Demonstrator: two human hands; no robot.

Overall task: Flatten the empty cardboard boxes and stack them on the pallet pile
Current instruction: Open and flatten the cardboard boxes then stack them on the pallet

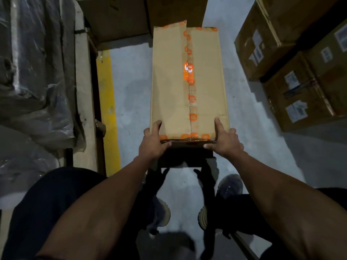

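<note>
I hold a long cardboard box (188,85) out in front of me above the grey floor (135,91), its taped top face up. Orange-printed tape (189,72) runs down the centre seam, which is split along the far half. My left hand (152,142) clamps the near left corner, thumb curled under the edge, fingers up on the top face. My right hand (224,140) takes the near right corner the same way, forefinger stretched along the top. Both grips are closed on the box. My shoes (230,185) show below it. Labelled cartons (293,76) are stacked to the right. To the left, plastic-wrapped goods (33,76) stand beside a yellow floor line (108,102). More brown cardboard (131,14) lies beyond the box.
</note>
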